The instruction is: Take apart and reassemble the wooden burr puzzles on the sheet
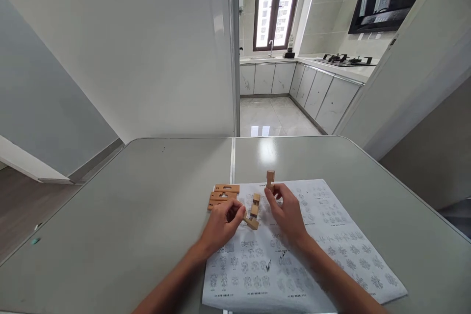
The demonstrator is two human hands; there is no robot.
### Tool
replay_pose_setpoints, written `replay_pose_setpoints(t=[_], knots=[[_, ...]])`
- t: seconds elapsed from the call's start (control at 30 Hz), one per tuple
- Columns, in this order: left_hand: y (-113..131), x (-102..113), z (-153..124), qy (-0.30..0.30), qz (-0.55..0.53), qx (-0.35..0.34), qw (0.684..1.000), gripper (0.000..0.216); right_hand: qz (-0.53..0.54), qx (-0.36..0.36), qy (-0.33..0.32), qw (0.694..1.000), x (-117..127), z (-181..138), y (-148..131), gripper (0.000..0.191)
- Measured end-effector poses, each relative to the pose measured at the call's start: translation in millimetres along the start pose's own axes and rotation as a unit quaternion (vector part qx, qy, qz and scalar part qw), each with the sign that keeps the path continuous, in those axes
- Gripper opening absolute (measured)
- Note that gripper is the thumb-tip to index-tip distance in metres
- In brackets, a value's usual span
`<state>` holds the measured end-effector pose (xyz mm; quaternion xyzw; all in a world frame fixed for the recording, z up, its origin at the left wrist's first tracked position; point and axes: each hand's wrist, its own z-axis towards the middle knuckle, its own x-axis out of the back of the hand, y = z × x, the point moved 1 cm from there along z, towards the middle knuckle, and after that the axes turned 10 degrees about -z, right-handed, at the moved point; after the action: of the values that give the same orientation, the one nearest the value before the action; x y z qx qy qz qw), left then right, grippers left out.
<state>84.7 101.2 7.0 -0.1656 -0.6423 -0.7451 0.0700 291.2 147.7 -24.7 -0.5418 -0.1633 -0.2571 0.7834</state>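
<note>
At a table [147,176], left hand [222,223] pinches one wooden block [252,224], right hand [290,210] another block [271,176].

I see a grey table [110,235] bearing a printed sheet [272,277] beneath the right hand [289,211], brown plates [219,196] just beyond the left hand [222,223].

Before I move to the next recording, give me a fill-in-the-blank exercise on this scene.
The right hand holds an upright piece made of ____.
Near the left hand, ____ brown slotted plates are visible.
The printed sheet on the table is ____ in colour.
The room with the hob is a ____.

Missing words: wood; three; white; kitchen.
</note>
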Motion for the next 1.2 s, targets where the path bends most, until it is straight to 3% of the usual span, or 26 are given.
replay_pose_setpoints(t=[0.1, 0.3, 0.5, 0.6, 0.77, 1.0, 1.2], knots=[[-3.0, -0.8, -1.1, 0.002, 0.061, -0.018, 0.998, 0.031, -0.007, -0.028, -0.023, 0.999, -2.9, 0.2, 3.2, 0.034], [-6.4, -1.6, -1.5, 0.004, 0.177, -0.034, 0.984, 0.033, -0.002, 0.015, -0.102, 0.995, -6.5, -3.6, -0.3, 0.032], [-8.1, -0.2, -1.7, 0.011, 0.231, -0.059, 0.971, 0.026, 0.113, 0.045, -0.197, 0.973, -7.2, -5.6, -9.2, 0.027], [-9.0, 0.2, -1.7, 0.016, 0.237, -0.068, 0.969, 0.023, 0.093, 0.045, -0.165, 0.981, -7.7, -4.7, -8.3, 0.024], [-8.7, -0.5, -2.0, 0.003, 0.282, -0.074, 0.957, 0.02, -0.058, 0.106, -0.067, 0.99, -5.9, -2.9, -3.0, 0.017], [-7.5, -1.8, -2.6, -0.014, 0.328, -0.083, 0.941, 0.018, -0.134, 0.21, -0.112, 0.962, 0.8, -0.8, -0.3, 0.015], [-8.4, -2.7, -3.0, -0.02, 0.348, -0.087, 0.933, 0.018, -0.143, 0.256, -0.157, 0.943, 6.6, -0.4, -3.3, 0.013]])
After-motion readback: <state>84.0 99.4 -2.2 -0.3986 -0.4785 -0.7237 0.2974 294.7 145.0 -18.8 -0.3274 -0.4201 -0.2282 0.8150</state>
